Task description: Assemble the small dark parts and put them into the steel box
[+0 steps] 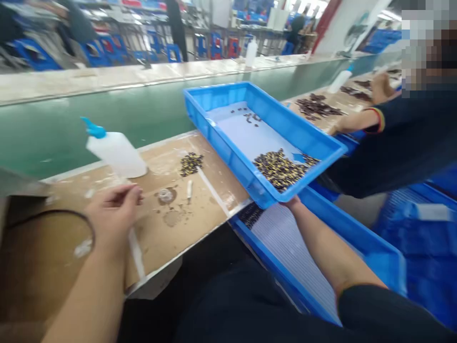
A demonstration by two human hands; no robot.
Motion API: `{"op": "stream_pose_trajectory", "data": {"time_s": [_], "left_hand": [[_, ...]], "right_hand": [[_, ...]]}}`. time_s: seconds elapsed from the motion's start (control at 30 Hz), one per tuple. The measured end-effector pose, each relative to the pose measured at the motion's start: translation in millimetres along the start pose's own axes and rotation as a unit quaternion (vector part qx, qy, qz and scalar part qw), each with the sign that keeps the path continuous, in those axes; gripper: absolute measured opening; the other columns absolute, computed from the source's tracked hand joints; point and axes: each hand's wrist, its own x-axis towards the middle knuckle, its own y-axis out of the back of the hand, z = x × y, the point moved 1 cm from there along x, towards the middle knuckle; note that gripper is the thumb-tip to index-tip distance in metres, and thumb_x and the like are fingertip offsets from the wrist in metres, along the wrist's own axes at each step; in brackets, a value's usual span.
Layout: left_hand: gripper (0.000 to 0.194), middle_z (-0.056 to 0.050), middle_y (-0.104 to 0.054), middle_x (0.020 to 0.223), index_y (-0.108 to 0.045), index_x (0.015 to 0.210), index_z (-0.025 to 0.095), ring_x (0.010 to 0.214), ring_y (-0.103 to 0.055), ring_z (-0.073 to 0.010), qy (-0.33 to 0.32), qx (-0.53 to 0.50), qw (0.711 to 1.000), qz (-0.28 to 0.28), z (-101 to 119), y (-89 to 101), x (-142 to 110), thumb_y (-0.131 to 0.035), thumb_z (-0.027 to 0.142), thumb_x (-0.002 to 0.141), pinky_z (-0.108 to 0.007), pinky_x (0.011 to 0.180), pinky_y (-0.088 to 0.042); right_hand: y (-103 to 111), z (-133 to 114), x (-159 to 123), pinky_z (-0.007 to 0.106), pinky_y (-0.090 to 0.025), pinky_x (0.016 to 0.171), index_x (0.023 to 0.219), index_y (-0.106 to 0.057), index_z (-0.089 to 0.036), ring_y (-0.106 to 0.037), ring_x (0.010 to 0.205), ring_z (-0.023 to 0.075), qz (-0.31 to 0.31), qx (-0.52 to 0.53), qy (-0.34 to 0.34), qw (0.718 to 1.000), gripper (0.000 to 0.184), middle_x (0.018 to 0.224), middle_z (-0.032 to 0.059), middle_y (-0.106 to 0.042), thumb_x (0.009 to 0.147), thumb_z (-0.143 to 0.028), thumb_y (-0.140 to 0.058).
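My right hand (293,203) grips the near edge of a blue plastic tray (228,112), holding it tilted above the bench edge; only the wrist and a bit of the hand show under the rim. A heap of small dark and yellow parts (282,169) lies in the tray's near corner. My left hand (113,212) hovers over the brown workbench (200,205) with fingers curled together, and I cannot make out anything in them. A small pile of the same parts (191,163) sits on the bench.
A white squeeze bottle (116,152) with a blue nozzle stands on the bench. A second blue tray (357,238) lies below the first. A green conveyor belt (143,112) runs behind. A co-worker's arm (357,121) rests on the bench at right, near more dark parts (316,108).
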Motion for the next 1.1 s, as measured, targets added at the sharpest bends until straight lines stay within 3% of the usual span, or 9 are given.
{"op": "stream_pose_trajectory", "data": {"time_s": [0.13, 0.23, 0.33, 0.43, 0.53, 0.7, 0.87, 0.97, 1.1], "left_hand": [[0.033, 0.001, -0.067, 0.07, -0.078, 0.108, 0.017, 0.06, -0.061, -0.0119, 0.009, -0.006, 0.998, -0.056, -16, 4.4, 1, -0.07, 0.046, 0.094, -0.025, 0.059, -0.051], [0.037, 0.002, -0.059, 0.067, -0.073, 0.108, 0.018, 0.059, -0.056, -0.0128, -0.022, 0.024, 0.995, -0.097, -16, 8.1, -3, -0.051, 0.048, 0.107, -0.026, 0.06, -0.045], [0.048, 0.0, -0.056, 0.066, -0.063, 0.082, 0.02, 0.061, -0.054, -0.0143, -0.062, 0.073, 0.988, -0.118, -12, 10.0, -8, -0.042, 0.052, 0.11, -0.029, 0.064, -0.043], [0.057, -0.001, -0.054, 0.063, -0.045, 0.063, 0.022, 0.064, -0.052, -0.0153, -0.09, 0.112, 0.982, -0.119, -12, 9.7, -13, -0.045, 0.056, 0.108, -0.031, 0.068, -0.043], [0.052, -0.004, -0.061, 0.068, -0.05, 0.067, 0.022, 0.067, -0.057, -0.0175, -0.106, 0.138, 0.978, -0.114, -17, 10.9, -14, -0.045, 0.051, 0.109, -0.032, 0.069, -0.044], [0.027, -0.011, -0.079, 0.098, -0.071, 0.105, 0.02, 0.083, -0.072, -0.0231, -0.133, 0.144, 0.978, -0.079, -16, 19.9, -9, -0.045, 0.025, 0.106, -0.035, 0.078, -0.053], [0.027, -0.007, -0.081, 0.099, -0.072, 0.119, 0.023, 0.087, -0.077, -0.0208, -0.195, 0.123, 0.971, -0.062, 20, 37.1, -59, -0.051, 0.019, 0.103, -0.033, 0.084, -0.06], [0.037, -0.006, -0.083, 0.099, -0.066, 0.131, 0.027, 0.085, -0.079, -0.0215, -0.286, 0.14, 0.948, -0.016, 40, 61.2, -136, -0.057, 0.012, 0.098, -0.035, 0.077, -0.064], [0.043, 0.0, -0.078, 0.078, -0.069, 0.124, 0.029, 0.063, -0.074, -0.0208, -0.207, 0.229, 0.945, 0.107, 43, 114.4, -237, -0.059, 0.007, 0.089, -0.036, 0.062, -0.065]], "right_hand": [[-2, -6, -14, 0.046, -0.063, 0.093, 0.102, -0.076, -0.017, -0.073, 0.099, 0.027, -0.107, 0.017, 0.046, 0.993, 0.03, 0.104, 0.0105, -0.075, 0.104, -0.047, -0.074], [-19, -8, -44, 0.041, -0.058, 0.061, 0.063, -0.063, -0.022, -0.068, 0.06, 0.0284, -0.237, 0.02, 0.066, 0.969, 0.046, 0.062, 0.0089, -0.065, 0.096, -0.055, -0.07], [-38, -29, -77, 0.034, -0.051, 0.058, 0.081, -0.066, -0.023, -0.064, 0.06, 0.0231, -0.445, 0.143, 0.077, 0.881, 0.052, 0.066, 0.0041, -0.065, 0.09, -0.074, -0.068], [-39, -80, -88, 0.029, -0.045, 0.06, 0.087, -0.067, -0.021, -0.06, 0.062, 0.0182, -0.528, 0.209, 0.17, 0.805, 0.062, 0.071, 0.0031, -0.064, 0.094, -0.082, -0.064], [-27, -145, -63, 0.028, -0.042, 0.059, 0.082, -0.065, -0.02, -0.055, 0.058, 0.0159, -0.469, 0.29, 0.273, 0.788, 0.066, 0.068, 0.0023, -0.061, 0.1, -0.082, -0.056], [-14, -239, 38, 0.033, -0.053, 0.074, 0.094, -0.071, -0.021, -0.066, 0.076, 0.0226, -0.032, 0.17, 0.343, 0.923, 0.054, 0.081, 0.0061, -0.069, 0.114, -0.057, -0.037], [-33, -294, 116, 0.039, -0.052, 0.102, 0.103, -0.086, -0.019, -0.069, 0.107, 0.029, -0.005, 0.021, 0.374, 0.927, 0.02, 0.114, 0.0144, -0.075, 0.094, -0.022, -0.068], [-42, -308, 128, 0.042, -0.048, 0.111, 0.101, -0.088, -0.02, -0.068, 0.116, 0.0306, -0.021, -0.028, 0.403, 0.915, 0.024, 0.12, 0.0151, -0.075, 0.093, -0.016, -0.066], [-48, -302, 138, 0.048, -0.055, 0.102, 0.095, -0.088, -0.021, -0.074, 0.104, 0.0338, -0.043, -0.046, 0.435, 0.898, 0.03, 0.11, 0.0159, -0.079, 0.091, -0.016, -0.058]]}}
